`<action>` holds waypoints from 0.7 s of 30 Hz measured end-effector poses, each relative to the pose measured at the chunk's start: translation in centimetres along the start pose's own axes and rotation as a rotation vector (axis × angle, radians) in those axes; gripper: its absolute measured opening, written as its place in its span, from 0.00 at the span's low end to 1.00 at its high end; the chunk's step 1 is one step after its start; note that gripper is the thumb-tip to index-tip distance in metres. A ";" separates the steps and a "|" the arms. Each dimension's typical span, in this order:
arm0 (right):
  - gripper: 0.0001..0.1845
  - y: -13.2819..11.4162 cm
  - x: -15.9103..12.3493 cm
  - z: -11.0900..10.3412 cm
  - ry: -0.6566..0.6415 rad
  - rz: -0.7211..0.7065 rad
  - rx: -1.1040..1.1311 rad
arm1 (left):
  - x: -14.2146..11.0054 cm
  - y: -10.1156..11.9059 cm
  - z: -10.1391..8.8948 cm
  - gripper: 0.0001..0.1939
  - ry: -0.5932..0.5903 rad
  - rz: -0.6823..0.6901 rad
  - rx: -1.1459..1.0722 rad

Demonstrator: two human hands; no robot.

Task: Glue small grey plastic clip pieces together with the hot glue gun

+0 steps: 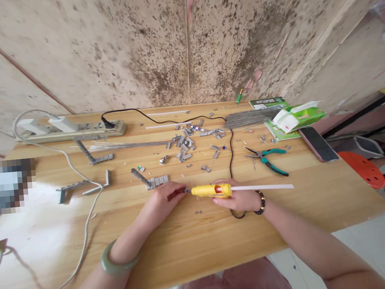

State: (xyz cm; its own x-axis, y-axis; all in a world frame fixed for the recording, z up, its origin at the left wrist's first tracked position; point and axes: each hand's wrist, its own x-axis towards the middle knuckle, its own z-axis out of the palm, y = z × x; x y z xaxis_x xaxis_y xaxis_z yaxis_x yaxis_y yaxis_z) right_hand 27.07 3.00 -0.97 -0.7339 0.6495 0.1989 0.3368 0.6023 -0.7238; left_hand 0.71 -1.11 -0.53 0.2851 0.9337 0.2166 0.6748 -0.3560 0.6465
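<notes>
- Gripping a yellow plastic glue gun in our right hand, fingers wrapped round the body, nozzle to the left; it's just above the pale wooden table, near the front edge.
- Long white glue stick protrudes from the gun's rear, over our right wrist.
- Our left hand is pinched narrow on a small grey piece right at the nozzle tip; fingers hide most of it, so we can't tell if they touch.
- Just beyond our left fingers: angled grey strip of joined blocks, one leg raised.
- Loose pile of small grey rectangular pieces mid-table, beyond both hands.
- Teal-handled metal pliers lie beyond our right wrist, jaws pointing left.
- Thin grey wire bundle sits farther back, right of the pile.
</notes>
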 end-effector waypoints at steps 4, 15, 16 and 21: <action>0.05 0.0 0.0 0.0 0.043 0.009 0.006 | 0.0 0.0 0.0 0.08 -0.002 0.015 -0.002; 0.05 -0.1 0.1 0.0 0.034 0.018 -0.013 | -0.1 -0.1 0.0 0.08 -0.001 0.011 -0.005; 0.06 -0.1 0.1 0.0 0.044 0.022 -0.014 | -0.1 -0.1 0.0 0.08 -0.002 0.008 -0.005; 0.05 0.0 0.1 -0.1 0.035 0.033 -0.009 | 0.0 0.1 0.0 0.08 -0.003 0.005 -0.012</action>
State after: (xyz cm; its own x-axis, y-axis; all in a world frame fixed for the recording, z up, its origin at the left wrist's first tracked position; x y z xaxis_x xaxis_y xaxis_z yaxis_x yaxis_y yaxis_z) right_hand 27.00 3.09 -0.89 -0.7014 0.6847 0.1980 0.3662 0.5845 -0.7240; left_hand 0.72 -1.14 -0.47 0.2909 0.9317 0.2176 0.6652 -0.3604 0.6539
